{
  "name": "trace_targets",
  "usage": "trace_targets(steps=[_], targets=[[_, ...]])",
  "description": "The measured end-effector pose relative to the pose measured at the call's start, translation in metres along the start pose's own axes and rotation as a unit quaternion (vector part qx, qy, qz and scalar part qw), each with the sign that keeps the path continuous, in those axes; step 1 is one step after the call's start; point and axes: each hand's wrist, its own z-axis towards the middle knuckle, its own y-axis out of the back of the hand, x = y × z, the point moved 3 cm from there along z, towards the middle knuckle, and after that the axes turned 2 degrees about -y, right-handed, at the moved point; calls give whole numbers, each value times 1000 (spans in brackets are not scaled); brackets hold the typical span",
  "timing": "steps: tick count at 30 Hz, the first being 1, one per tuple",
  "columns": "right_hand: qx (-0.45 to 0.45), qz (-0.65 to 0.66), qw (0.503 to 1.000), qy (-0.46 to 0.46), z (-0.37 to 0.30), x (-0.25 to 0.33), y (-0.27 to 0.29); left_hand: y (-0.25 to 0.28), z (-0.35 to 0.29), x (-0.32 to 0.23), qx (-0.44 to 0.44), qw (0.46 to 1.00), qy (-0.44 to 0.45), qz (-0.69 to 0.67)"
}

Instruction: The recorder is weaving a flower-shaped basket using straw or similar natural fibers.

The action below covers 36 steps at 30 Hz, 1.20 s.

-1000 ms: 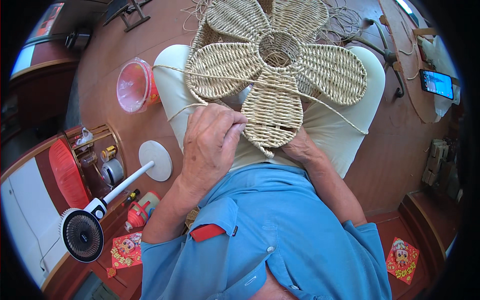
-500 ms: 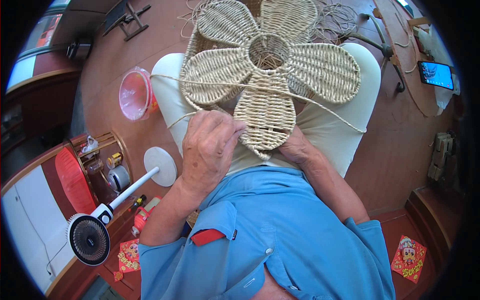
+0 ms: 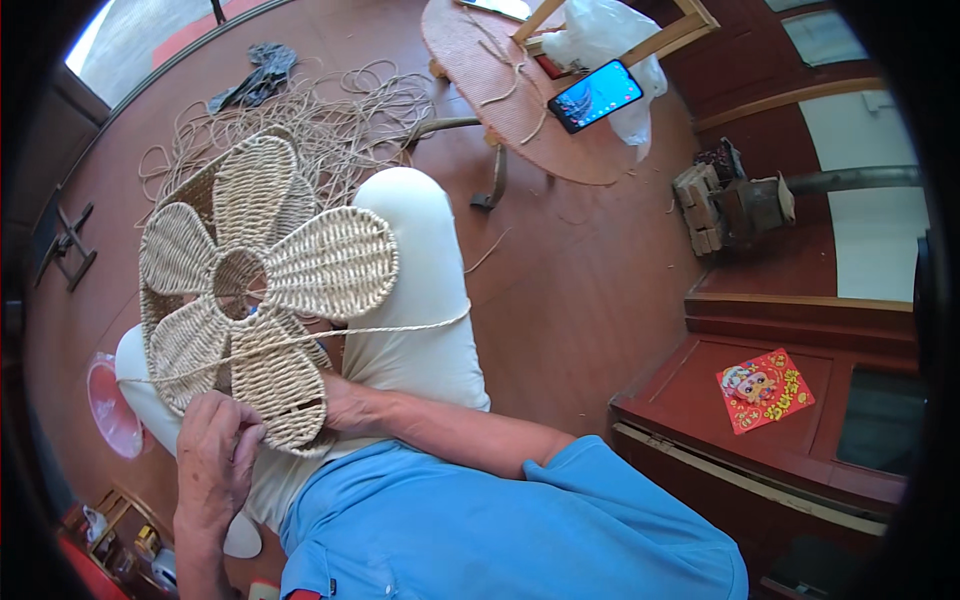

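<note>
Currently, the woven flower-shaped piece (image 3: 285, 280) rests on the lap of the cream trousers (image 3: 415, 265), a loose cord (image 3: 400, 328) running across it. Left hand (image 3: 213, 455): thumb and fingers bent in narrowly at the left edge of the lower petal (image 3: 280, 385); whether they pinch a strand cannot be told. Right hand (image 3: 350, 404): behind that petal, fingers hidden, grip undetermined. Beyond, tangled cords (image 3: 300, 125) lie on the floor (image 3: 570, 270); a lit phone (image 3: 597, 95) shows near a plastic bag (image 3: 597, 35).
</note>
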Motion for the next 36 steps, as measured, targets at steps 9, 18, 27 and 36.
trace_targets(steps=[9,18,27,36], targets=[[5,24,998,-51,-5,10,-9,-1,-6,14,10,990,76,-116],[-8,-34,999,24,-2,12,-5,-6,-10,2,-8,998,53,-38],[-131,67,985,-87,-39,0,8,3,-8,-19,63,997,19,-29],[-243,-465,808,267,-102,113,-58,21,1,-88,79,976,-67,-190]])
